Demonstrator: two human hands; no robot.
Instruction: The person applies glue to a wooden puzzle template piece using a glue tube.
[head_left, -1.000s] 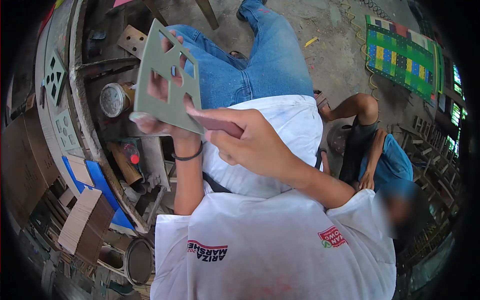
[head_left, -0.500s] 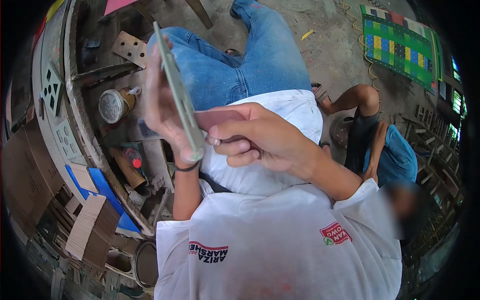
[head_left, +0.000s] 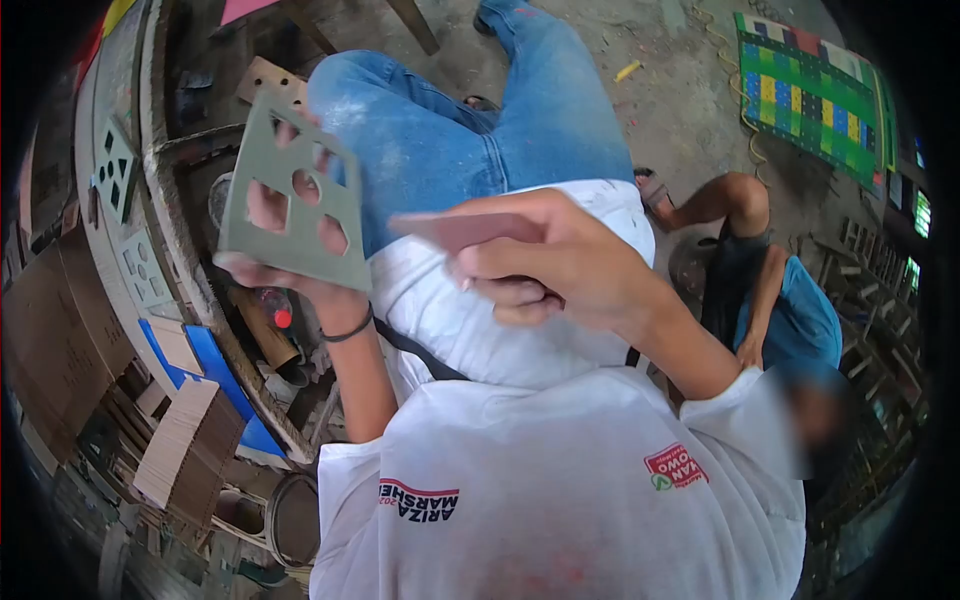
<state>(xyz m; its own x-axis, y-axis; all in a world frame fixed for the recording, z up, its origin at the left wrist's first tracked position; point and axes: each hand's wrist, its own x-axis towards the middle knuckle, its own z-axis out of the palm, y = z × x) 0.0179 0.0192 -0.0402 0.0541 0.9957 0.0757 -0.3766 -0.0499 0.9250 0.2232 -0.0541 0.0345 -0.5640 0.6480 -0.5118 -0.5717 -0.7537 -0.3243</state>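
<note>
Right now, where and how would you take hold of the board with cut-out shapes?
Likely the board's upper left rim, pinched face to back, coming from the person's left. It's a flat panel, and that solid strip looks free. The left hand supports it from behind; the right hand, holding a brown sheet, is off the opposite side.

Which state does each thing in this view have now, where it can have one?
Green-grey panel: held, tilted, pierced with holes
Left hand: holding the panel
Brown sheet: gripped, apart from the panel
Right hand: closed on the sheet
Bottle: capped in red
Cardboard piece: folded
White shirt: smudged
</note>
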